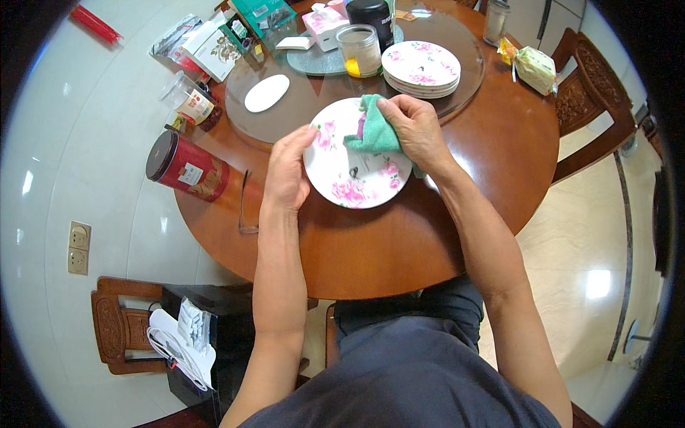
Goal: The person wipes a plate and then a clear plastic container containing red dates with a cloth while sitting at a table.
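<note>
A white plate with pink flowers (342,166) is held above the near part of the table, its face towards me. My left hand (291,166) grips it by the left rim, thumb on the face. In my right hand (417,125) a green cloth (377,134) is pinched, lying across the plate's upper right. Part of the cloth hangs behind the right rim, where the fingers are partly hidden. Beyond the plate, a stack of similar flowered plates (421,67) rests on the glass turntable (316,120).
On the round wooden table (364,267) stand a red canister (192,168), a clear plastic jar (187,99) and a glass jar (357,51). Eyeglasses (245,208) lie left of my forearm. A white oval piece (267,93) rests on the turntable. Carved chairs (588,96) flank the table.
</note>
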`<state>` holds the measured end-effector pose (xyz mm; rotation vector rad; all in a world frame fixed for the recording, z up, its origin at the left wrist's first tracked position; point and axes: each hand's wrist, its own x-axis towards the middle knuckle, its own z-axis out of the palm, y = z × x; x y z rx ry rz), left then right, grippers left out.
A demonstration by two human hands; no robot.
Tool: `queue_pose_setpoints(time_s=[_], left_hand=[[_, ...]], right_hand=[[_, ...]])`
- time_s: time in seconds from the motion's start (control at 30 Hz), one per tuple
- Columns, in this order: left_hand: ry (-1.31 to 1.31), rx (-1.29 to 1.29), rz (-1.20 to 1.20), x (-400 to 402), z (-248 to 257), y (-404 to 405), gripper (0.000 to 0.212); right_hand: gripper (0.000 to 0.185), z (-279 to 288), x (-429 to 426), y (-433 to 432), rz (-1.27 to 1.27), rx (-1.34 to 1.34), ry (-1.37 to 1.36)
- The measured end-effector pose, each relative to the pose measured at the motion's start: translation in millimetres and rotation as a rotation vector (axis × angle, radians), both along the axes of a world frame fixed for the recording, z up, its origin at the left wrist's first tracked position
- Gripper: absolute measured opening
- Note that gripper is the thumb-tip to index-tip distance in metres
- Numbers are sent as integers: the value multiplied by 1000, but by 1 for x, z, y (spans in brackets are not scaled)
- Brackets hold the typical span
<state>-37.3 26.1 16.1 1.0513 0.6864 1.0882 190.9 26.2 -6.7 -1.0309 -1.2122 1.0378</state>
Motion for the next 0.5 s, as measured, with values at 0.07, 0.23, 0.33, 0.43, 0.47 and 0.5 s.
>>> queue_pose_setpoints(time_s=[0.07, 0.23, 0.33, 0.43, 0.47, 0.5], left_hand=[[84, -39, -142, -12, -9, 5, 33], [-64, -54, -50, 4, -6, -4, 35], [-153, -24, -5, 5, -8, -2, 36], [-204, 7, 63, 5, -6, -2, 35], [-219, 6, 87, 5, -7, -2, 35], [-235, 7, 112, 5, -8, -2, 35]], right_hand=[[30, 2, -5, -2, 59, -1, -87], [29, 5, -8, -7, 124, -26, -93], [33, -1, -9, -3, 113, -30, -25], [36, -6, -15, -3, 108, 8, 67], [37, -8, -16, -2, 83, 15, 48], [37, -9, -18, -2, 59, 24, 28]])
